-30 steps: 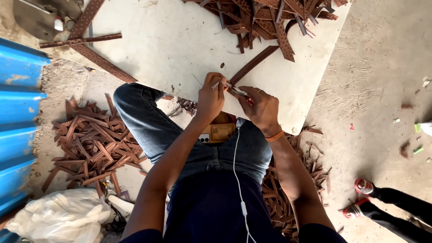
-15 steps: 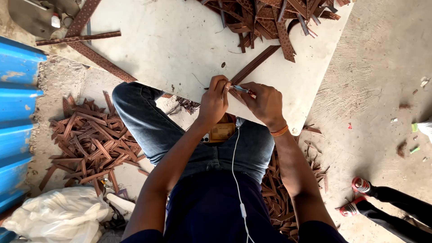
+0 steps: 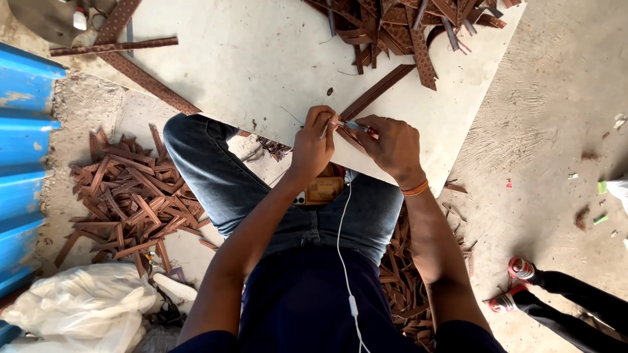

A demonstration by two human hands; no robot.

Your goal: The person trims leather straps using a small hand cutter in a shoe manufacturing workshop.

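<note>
I sit with a white board (image 3: 261, 59) across my lap. A long brown strip (image 3: 386, 88) lies on it, its near end between my hands. My left hand (image 3: 313, 145) pinches that near end at the board's front edge. My right hand (image 3: 391, 145) grips a small blue-handled tool (image 3: 355, 125) whose tip touches the strip beside my left fingers. An orange band circles my right wrist.
A heap of brown strips (image 3: 399, 23) lies at the board's far end. More cut strips (image 3: 127, 196) are piled on the floor to my left, others to my right. A blue corrugated sheet (image 3: 23, 150) stands far left, a white bag (image 3: 78, 310) bottom left. Another person's feet (image 3: 520, 284) are bottom right.
Both hands stay together on the strip's end; the view has shifted a little, and the hands sit slightly higher on the board's edge.
</note>
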